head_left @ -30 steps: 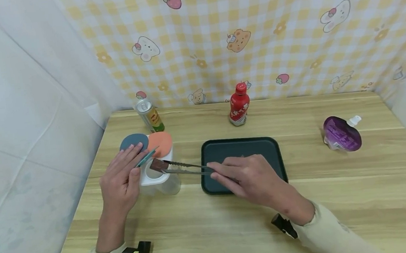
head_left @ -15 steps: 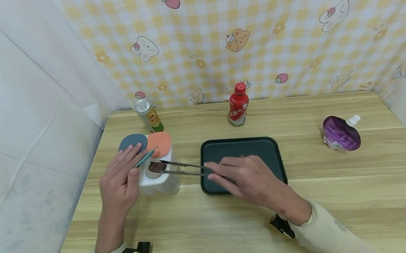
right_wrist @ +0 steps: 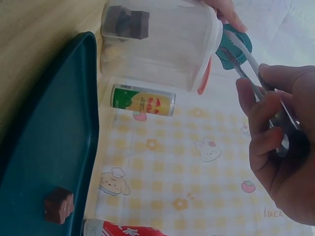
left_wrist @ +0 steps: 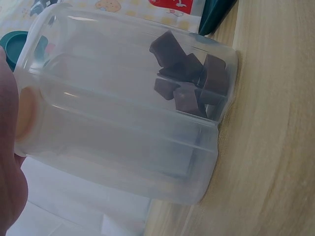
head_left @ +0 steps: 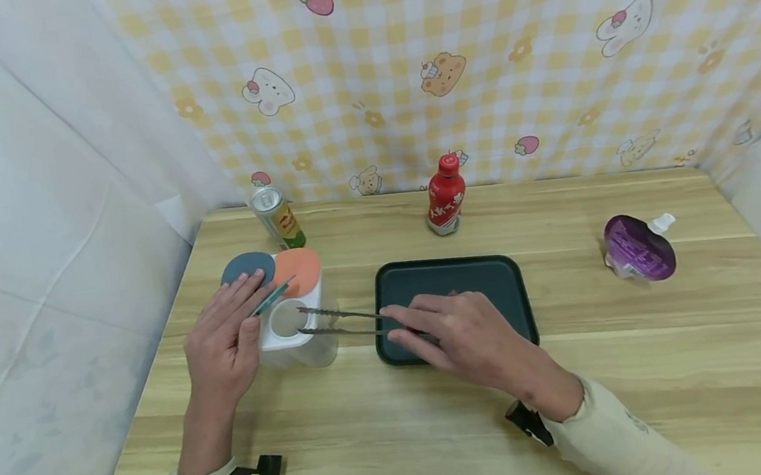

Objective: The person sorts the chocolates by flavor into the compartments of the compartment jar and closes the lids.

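Observation:
A clear storage container (head_left: 322, 348) with a white top stands at the left. My left hand (head_left: 221, 351) rests on its top with straight fingers across the blue lid (head_left: 244, 265), beside the raised teal lid (head_left: 274, 295). In the head view, my right hand (head_left: 467, 337) holds metal tongs (head_left: 349, 332), their tips spread apart with nothing between them, by the uncovered round opening (head_left: 286, 318). In the left wrist view, several brown chunks (left_wrist: 216, 78), like chocolate, lie at the container's bottom. One brown chunk (right_wrist: 59, 204) sits on the dark green tray (right_wrist: 64, 98).
Behind the container stands a drink can (head_left: 281, 221). An orange lid (head_left: 298, 269) covers another compartment. A red bottle (head_left: 446, 196) is behind the tray, and a purple spouted pouch (head_left: 638, 247) lies at the right.
The tongs gripped a brown chunk over the round opening earlier. Now their arms are spread wider, and the chunk is gone from between them. The left hand has stayed in place.

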Available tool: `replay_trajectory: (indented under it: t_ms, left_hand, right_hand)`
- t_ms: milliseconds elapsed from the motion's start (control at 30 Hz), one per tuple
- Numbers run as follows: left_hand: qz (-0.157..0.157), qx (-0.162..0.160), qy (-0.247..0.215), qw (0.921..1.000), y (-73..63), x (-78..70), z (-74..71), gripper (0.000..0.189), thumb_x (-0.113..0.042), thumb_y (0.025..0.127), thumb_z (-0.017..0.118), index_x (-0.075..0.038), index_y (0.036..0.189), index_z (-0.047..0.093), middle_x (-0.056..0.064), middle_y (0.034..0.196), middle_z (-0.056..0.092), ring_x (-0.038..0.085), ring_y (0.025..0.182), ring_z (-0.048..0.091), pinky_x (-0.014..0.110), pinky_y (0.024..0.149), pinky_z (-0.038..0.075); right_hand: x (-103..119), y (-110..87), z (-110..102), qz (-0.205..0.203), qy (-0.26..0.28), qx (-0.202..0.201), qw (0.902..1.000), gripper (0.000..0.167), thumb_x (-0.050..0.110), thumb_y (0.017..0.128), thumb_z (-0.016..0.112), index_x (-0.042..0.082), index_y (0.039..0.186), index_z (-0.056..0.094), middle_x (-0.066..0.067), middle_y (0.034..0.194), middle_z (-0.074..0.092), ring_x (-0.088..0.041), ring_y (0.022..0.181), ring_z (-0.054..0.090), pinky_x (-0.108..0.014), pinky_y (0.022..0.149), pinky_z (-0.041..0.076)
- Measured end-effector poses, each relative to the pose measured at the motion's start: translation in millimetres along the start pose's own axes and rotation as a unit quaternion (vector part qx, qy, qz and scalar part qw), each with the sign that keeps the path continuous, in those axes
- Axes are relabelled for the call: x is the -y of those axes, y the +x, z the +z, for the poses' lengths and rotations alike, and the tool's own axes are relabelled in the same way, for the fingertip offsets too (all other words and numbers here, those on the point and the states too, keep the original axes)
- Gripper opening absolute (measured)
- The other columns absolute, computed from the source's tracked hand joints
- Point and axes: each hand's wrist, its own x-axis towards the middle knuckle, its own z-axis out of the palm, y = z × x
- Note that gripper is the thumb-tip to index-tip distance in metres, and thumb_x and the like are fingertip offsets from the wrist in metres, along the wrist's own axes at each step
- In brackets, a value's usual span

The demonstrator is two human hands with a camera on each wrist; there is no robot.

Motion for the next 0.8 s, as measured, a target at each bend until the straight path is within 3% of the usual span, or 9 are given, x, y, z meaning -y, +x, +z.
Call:
replay_trajectory:
  t_ms: [433, 667, 800]
  left_hand:
    - [-0.005, 0.003, -0.002, 1.0, 0.3, -0.8, -1.0, 0.058, -0.047, 0.11, 0.041, -0.002, 0.117, 0.078, 0.01, 0.126, 0.071, 0.033, 0.121, 0.065, 0.045, 0.113, 0.042]
    - [-0.003, 0.001, 0.0, 1.0, 0.2, -0.4, -0.7, 0.058, -0.047, 0.11, 0.042, -0.002, 0.117, 0.078, 0.01, 0.126, 0.071, 0.034, 0.12, 0.066, 0.045, 0.112, 0.042]
    - [-0.006, 0.001, -0.001, 1.0, 0.0, -0.3, -0.9, 0.058, -0.048, 0.11, 0.042, -0.003, 0.117, 0.078, 0.009, 0.126, 0.071, 0.033, 0.12, 0.065, 0.045, 0.112, 0.042]
  right_hand:
    - [-2, -3.1, 0, 0.025, 0.016, 0.002, 0.9996, 0.026, 0.025, 0.098, 0.072, 0.009, 0.119, 0.073, 0.005, 0.09, 0.071, -0.004, 0.059, 0.057, -0.013, 0.05, 0.04]
    - [-13, -20.6, -9, 0.045, 0.015, -0.009, 0.9989, 0.028, 0.03, 0.103, 0.065, 0.011, 0.123, 0.067, 0.007, 0.086, 0.064, -0.001, 0.054, 0.045, -0.013, 0.046, 0.031]
    - [-20, -34.6, -18, 0.074, 0.001, 0.0, 0.9973, 0.03, 0.028, 0.101, 0.067, 0.013, 0.126, 0.068, 0.008, 0.086, 0.063, 0.0, 0.055, 0.042, -0.014, 0.046, 0.031]
